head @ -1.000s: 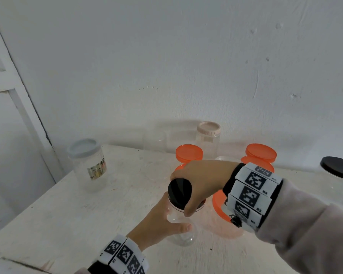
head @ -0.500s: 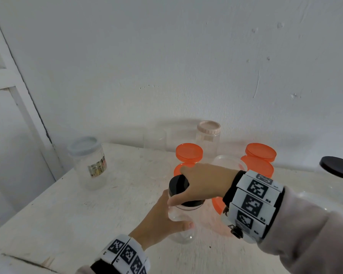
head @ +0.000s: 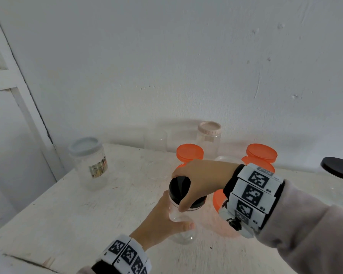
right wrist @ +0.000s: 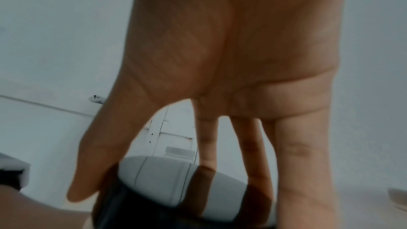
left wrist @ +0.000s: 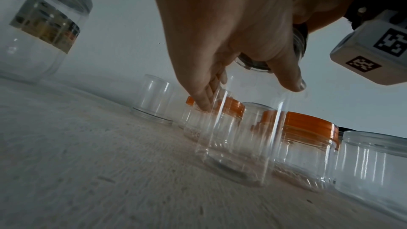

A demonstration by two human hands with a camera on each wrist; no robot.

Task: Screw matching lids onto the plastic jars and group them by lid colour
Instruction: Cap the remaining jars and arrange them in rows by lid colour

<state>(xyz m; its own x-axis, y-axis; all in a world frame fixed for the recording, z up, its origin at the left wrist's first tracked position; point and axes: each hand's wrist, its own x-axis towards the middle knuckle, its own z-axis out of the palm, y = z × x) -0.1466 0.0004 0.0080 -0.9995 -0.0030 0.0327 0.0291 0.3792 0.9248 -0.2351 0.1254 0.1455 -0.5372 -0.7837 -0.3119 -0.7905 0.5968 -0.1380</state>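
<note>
A clear plastic jar [head: 183,233] stands on the white table [head: 71,212] near the front. My left hand [head: 164,220] grips its body, thumb across the front; in the left wrist view the left hand [left wrist: 246,69] wraps the same jar [left wrist: 237,149]. A black lid [head: 179,187] sits on the jar's mouth. My right hand [head: 198,180] grips that lid from above, and in the right wrist view the right hand [right wrist: 198,171] has thumb and fingers curled round the black lid [right wrist: 167,180].
Several orange-lidded jars [head: 261,153] stand behind my right wrist. At the back are a lidless clear jar [head: 155,143] and a beige-lidded jar [head: 209,135]. A grey-lidded labelled jar [head: 89,165] stands at left, a black-lidded jar [head: 339,171] at far right.
My right hand has turned on the black lid, thumb swinging back toward me. The left hand and the jar have stayed in place.
</note>
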